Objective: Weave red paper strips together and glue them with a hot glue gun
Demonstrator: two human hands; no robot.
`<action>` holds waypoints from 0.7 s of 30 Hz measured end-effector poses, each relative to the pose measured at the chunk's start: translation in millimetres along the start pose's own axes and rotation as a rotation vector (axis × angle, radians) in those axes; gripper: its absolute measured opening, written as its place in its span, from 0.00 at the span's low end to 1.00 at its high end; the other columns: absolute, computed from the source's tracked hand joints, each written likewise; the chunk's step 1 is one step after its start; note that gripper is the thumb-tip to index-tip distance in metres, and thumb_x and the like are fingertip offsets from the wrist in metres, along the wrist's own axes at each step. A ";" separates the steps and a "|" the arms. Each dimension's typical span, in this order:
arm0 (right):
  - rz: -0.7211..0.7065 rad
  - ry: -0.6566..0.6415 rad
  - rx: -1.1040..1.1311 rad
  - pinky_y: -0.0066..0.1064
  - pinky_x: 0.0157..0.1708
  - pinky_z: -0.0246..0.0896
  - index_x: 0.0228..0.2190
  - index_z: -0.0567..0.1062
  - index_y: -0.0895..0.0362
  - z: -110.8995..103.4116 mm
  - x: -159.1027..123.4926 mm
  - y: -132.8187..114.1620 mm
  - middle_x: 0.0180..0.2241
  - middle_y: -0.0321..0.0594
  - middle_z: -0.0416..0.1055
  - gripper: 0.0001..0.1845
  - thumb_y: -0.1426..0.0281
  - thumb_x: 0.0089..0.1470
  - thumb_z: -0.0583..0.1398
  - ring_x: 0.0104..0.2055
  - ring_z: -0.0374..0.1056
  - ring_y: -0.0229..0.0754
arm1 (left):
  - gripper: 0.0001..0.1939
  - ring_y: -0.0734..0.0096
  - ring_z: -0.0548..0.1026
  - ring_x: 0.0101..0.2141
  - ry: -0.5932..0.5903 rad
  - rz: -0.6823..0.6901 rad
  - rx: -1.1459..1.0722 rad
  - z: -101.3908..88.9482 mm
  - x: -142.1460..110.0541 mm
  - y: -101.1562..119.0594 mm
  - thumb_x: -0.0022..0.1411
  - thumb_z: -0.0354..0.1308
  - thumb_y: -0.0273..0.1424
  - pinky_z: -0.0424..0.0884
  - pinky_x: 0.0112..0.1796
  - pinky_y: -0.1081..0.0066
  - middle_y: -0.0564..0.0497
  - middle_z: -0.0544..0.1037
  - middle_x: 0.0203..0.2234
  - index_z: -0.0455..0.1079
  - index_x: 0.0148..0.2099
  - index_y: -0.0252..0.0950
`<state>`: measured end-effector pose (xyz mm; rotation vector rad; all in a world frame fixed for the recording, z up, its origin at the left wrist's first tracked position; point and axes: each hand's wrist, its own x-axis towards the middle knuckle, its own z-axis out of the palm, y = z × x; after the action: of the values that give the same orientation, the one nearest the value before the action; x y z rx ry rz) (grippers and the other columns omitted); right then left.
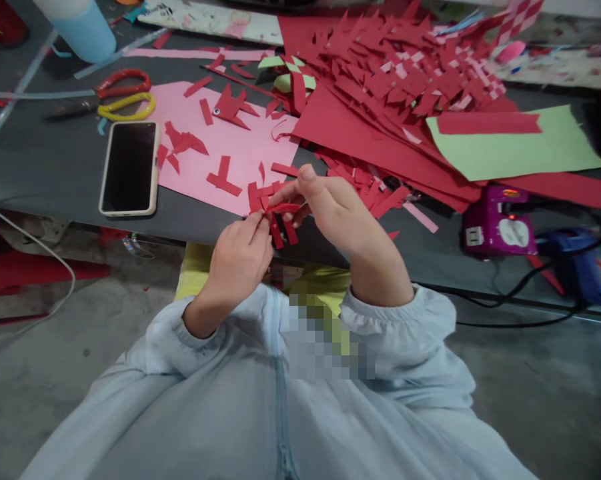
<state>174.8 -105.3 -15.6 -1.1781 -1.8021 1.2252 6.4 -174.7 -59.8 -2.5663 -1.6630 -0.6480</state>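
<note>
Dark and flat, the table [70, 160] crosses the upper frame. Nearest, at centre, the left hand [240, 257] and right hand [330, 203] pinch a folded red paper strip piece [280, 210] between their fingers. Beyond lies pink paper [260, 143] with red cutouts; left of it, a phone [130, 167]; farther, scissors [115, 97]; upper right, heaped red woven paper [400, 67].

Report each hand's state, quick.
Left hand: closed, fingertips pinching a folded red paper piece.
Right hand: fingers curved at the same piece; whether they grip it or only touch it cannot be told.
</note>
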 end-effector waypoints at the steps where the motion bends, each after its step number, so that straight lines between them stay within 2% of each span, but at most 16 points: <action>1: -0.023 0.021 -0.014 0.31 0.31 0.64 0.37 0.80 0.55 -0.7 -1.5 -1.1 0.27 0.38 0.74 0.34 0.43 0.62 0.45 0.29 0.71 0.38 | 0.19 0.58 0.75 0.44 0.011 -0.001 -0.003 0.4 -0.1 -0.4 0.70 0.46 0.28 0.72 0.46 0.60 0.34 0.76 0.51 0.70 0.56 0.24; 3: -0.070 0.076 -0.072 0.31 0.31 0.64 0.41 0.78 0.53 -3.0 -5.1 -2.9 0.30 0.38 0.75 0.30 0.47 0.64 0.46 0.29 0.71 0.38 | 0.20 0.58 0.75 0.45 0.032 -0.005 -0.009 1.0 -0.4 -1.4 0.70 0.46 0.28 0.72 0.47 0.61 0.34 0.77 0.50 0.69 0.57 0.24; 5: -0.106 0.119 -0.187 0.31 0.31 0.62 0.41 0.77 0.54 -6.0 -9.7 -4.2 0.30 0.38 0.75 0.23 0.53 0.65 0.49 0.29 0.70 0.38 | 0.20 0.59 0.75 0.46 0.042 -0.009 -0.017 1.3 -1.2 -2.7 0.70 0.46 0.28 0.72 0.48 0.61 0.34 0.77 0.50 0.68 0.58 0.24; 7: -0.134 0.103 -0.347 0.31 0.31 0.61 0.37 0.76 0.55 -8.2 -15.3 -4.7 0.29 0.37 0.74 0.15 0.59 0.63 0.55 0.29 0.69 0.38 | 0.20 0.59 0.75 0.47 0.032 -0.010 -0.030 1.3 -2.2 -4.0 0.69 0.46 0.27 0.72 0.49 0.61 0.34 0.76 0.51 0.68 0.58 0.24; 9: -0.172 0.025 -0.523 0.31 0.31 0.60 0.35 0.76 0.57 -8.2 -21.5 -4.2 0.30 0.39 0.74 0.10 0.63 0.57 0.62 0.31 0.69 0.40 | 0.21 0.58 0.74 0.49 0.008 -0.019 -0.050 1.1 -3.0 -5.1 0.68 0.46 0.26 0.71 0.51 0.59 0.34 0.75 0.53 0.67 0.59 0.25; 11: -0.207 -0.066 -0.689 0.33 0.33 0.60 0.40 0.77 0.59 -5.7 -27.5 -2.5 0.34 0.42 0.74 0.15 0.64 0.52 0.66 0.35 0.70 0.44 | 0.21 0.57 0.74 0.50 0.000 -0.028 -0.063 1.0 -3.6 -5.6 0.67 0.46 0.26 0.71 0.52 0.59 0.34 0.75 0.53 0.67 0.60 0.25; 14: -0.218 -0.131 -0.861 0.35 0.35 0.60 0.47 0.75 0.61 -0.2 -34.1 0.8 0.39 0.46 0.73 0.23 0.63 0.51 0.66 0.40 0.69 0.49 | 0.21 0.58 0.75 0.49 0.014 -0.034 -0.046 1.2 -3.5 -5.6 0.67 0.47 0.25 0.71 0.52 0.60 0.36 0.76 0.52 0.67 0.59 0.25; 17: -0.220 -0.139 -0.919 0.35 0.34 0.59 0.49 0.75 0.60 2.7 -36.1 3.0 0.40 0.47 0.72 0.22 0.64 0.54 0.63 0.40 0.68 0.49 | 0.21 0.58 0.75 0.50 0.014 -0.033 -0.039 1.6 -3.3 -6.1 0.67 0.47 0.26 0.71 0.52 0.60 0.37 0.76 0.53 0.67 0.60 0.28; 21: -0.255 -0.170 -0.921 0.34 0.33 0.58 0.44 0.79 0.59 2.1 -33.2 4.9 0.38 0.47 0.72 0.15 0.66 0.56 0.61 0.39 0.67 0.47 | 0.21 0.58 0.74 0.49 0.013 -0.030 -0.076 2.6 -3.6 -7.7 0.67 0.47 0.26 0.71 0.51 0.59 0.36 0.75 0.53 0.66 0.60 0.28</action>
<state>187.2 -135.9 -21.9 -1.2465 -2.6666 0.3149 -0.7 -173.9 -65.0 -2.5867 -1.7086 -0.7414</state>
